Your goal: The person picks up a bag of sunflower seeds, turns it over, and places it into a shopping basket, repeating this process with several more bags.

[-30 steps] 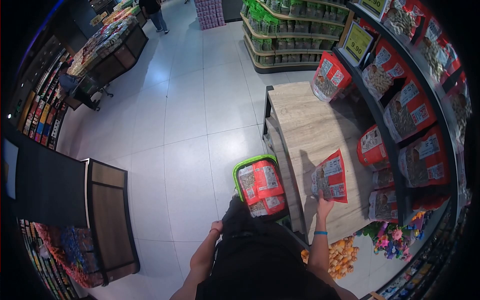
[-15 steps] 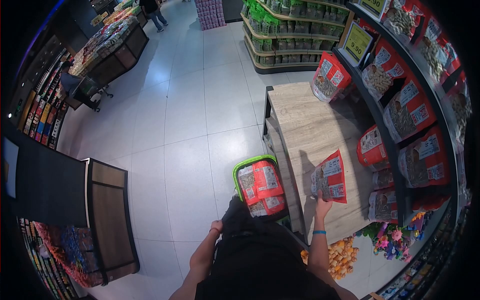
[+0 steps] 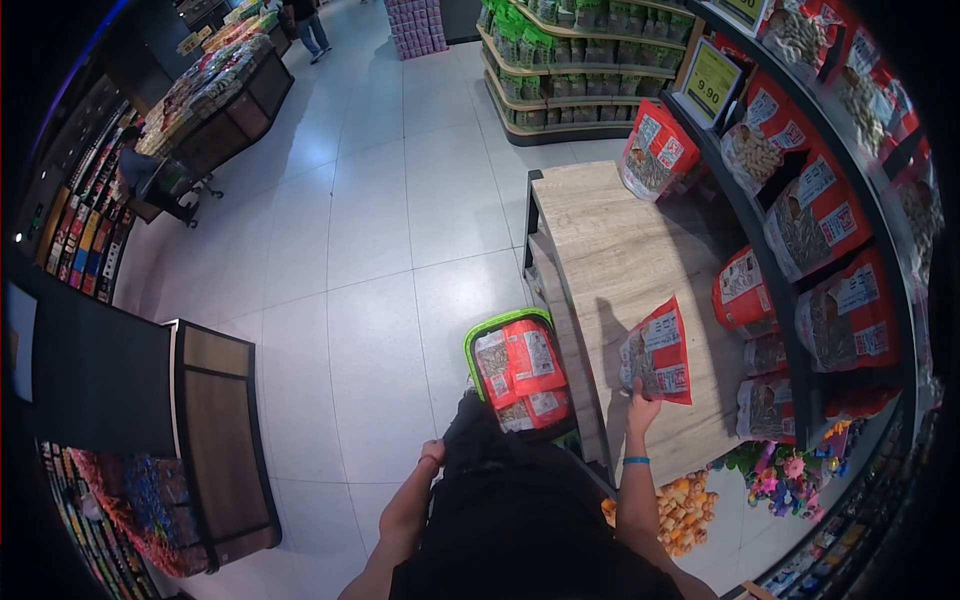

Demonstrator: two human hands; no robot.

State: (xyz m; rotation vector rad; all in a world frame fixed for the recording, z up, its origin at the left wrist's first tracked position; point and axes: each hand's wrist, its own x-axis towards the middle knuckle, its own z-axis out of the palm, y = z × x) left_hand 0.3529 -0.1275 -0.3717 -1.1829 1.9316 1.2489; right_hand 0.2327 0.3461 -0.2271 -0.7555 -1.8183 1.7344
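Observation:
My right hand (image 3: 642, 408) grips the lower edge of a red bag (image 3: 660, 352) with a clear window, held over the wooden display table (image 3: 590, 230). A teal band circles that wrist. Near the dark clothing at my left side is my left hand (image 3: 433, 452), its fingers curled; what it holds, if anything, is hidden. Between my body and the table stands a green-rimmed basket (image 3: 476, 335) with several red bags (image 3: 533, 357) inside.
Red bags fill the shelf (image 3: 752, 205) on the right, and one bag (image 3: 655, 150) stands at the table's far corner. Ahead is a curved shelf (image 3: 590, 70) with green packs. A wooden stand (image 3: 222, 440) is at left. Two people (image 3: 310, 30) are farther off.
The view has shifted very slightly. My right hand still holds the red bag in nearly the same place, and the basket's contents look the same.

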